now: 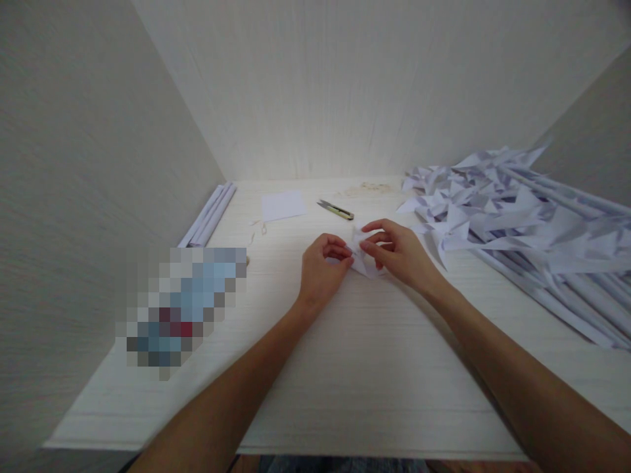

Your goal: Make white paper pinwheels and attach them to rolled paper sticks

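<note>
Both hands meet at the middle of the desk (345,368), the left hand (323,266) and right hand (399,253) each pinching a small folded white paper (361,261) held between their fingertips. A heap of folded paper pinwheels (493,210) lies to the right, snips (336,209) just beyond.

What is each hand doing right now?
Left hand: closed on the folded paper.
Right hand: closed on the same paper.
</note>
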Available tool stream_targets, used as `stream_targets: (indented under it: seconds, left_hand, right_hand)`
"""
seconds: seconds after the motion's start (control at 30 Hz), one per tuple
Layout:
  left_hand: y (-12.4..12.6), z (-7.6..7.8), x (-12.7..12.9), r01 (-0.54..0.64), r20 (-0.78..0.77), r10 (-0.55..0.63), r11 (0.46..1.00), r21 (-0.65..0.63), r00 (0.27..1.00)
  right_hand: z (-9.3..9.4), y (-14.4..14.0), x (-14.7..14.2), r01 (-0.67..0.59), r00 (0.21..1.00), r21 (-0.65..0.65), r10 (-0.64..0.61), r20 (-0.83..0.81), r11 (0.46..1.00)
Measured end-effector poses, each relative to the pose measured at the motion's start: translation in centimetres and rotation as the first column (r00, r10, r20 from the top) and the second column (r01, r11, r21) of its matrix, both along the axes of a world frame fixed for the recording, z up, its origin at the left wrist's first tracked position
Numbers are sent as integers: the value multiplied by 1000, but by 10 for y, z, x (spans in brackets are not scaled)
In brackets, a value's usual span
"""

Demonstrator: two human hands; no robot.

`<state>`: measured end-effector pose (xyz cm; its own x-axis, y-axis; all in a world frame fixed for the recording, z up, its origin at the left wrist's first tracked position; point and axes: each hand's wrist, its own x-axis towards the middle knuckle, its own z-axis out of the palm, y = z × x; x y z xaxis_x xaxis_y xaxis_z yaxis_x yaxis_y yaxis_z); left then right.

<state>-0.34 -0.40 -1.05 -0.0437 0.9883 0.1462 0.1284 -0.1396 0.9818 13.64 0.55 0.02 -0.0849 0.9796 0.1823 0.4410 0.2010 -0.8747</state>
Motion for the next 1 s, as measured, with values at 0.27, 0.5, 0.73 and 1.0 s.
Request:
stream_targets:
  seconds: [0.27, 0.5, 0.73, 1.0]
  left_hand:
    - [-4, -4, 2, 12, -38, -8, 995, 101, 999]
    - [-2, -7, 2, 4, -50, 2, 993, 122, 999]
    - [-5, -3, 2, -16, -143, 49, 974, 224, 988]
    - [4, -1, -11, -429, -119, 484, 846, 316, 867]
  right_hand:
    - [4, 1, -2, -125, 965, -128, 90, -246, 984]
    - [4, 1, -3, -119, 967, -160, 78, -244, 980]
    - [5, 1, -3, -85, 950, -138, 38, -309, 987]
    - [2, 4, 3, 1, 880, -183, -88, -467, 983]
